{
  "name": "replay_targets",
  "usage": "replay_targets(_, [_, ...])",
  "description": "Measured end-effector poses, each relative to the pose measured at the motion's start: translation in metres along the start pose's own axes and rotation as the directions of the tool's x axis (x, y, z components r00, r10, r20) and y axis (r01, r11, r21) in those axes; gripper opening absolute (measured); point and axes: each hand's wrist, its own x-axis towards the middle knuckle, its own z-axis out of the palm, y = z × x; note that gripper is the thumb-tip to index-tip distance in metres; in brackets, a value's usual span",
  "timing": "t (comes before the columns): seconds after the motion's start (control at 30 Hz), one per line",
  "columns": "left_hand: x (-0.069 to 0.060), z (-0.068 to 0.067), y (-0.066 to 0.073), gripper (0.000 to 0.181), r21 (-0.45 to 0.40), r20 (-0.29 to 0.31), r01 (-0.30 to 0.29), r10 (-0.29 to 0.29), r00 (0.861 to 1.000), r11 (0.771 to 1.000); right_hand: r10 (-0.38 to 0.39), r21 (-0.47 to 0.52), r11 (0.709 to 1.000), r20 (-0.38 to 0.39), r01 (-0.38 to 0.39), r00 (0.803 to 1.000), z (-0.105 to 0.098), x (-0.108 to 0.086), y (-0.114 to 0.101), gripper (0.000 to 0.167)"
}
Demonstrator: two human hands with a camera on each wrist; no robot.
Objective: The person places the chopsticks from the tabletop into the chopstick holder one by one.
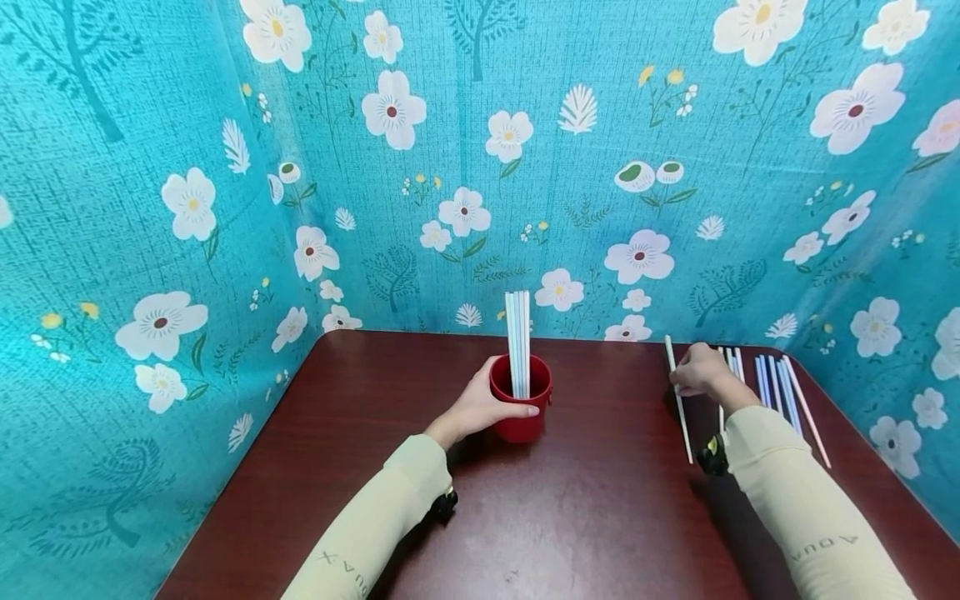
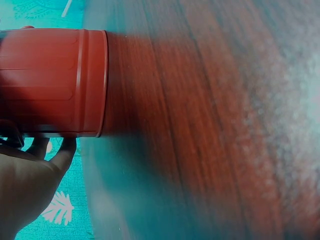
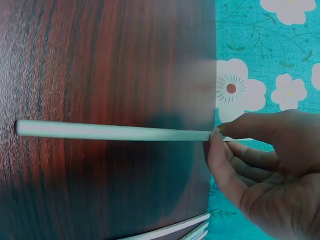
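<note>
A red bucket-like cup point(image 1: 521, 427) stands on the table, with a bundle of pale straws point(image 1: 518, 342) upright in it. My left hand point(image 1: 483, 404) holds the cup from its left side, thumb across the front; the left wrist view shows the cup's ribbed wall point(image 2: 50, 80) and fingers against it. Over at the right, my right hand point(image 1: 699, 371) pinches one pale green straw point(image 3: 110, 131) between thumb and index finger. That straw slants close over the table; whether its lower end touches is hard to tell.
Right of my right hand lie several white straws point(image 1: 738, 363), then several blue straws point(image 1: 784, 392) and a pinkish one point(image 1: 808, 417) near the table's right edge. A blue flowered cloth point(image 1: 465, 275) hangs behind the dark wooden table point(image 1: 570, 517).
</note>
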Motion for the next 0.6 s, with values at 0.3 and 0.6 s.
replay_targets(0.3, [0.001, 0.000, -0.002, 0.085, 0.007, -0.007, 0.006, -0.006, 1.000, 1.000, -0.119, -0.030, 0.993, -0.110, 0.116, 0.987, 0.000, 0.001, -0.017, 0.020])
replay_targets(0.6, [0.001, 0.001, 0.001, 0.085, 0.007, -0.004, 0.004, -0.004, 1.000, 1.000, -0.205, 0.025, 0.976, -0.249, 0.218, 0.947, -0.001, -0.012, -0.046, 0.024])
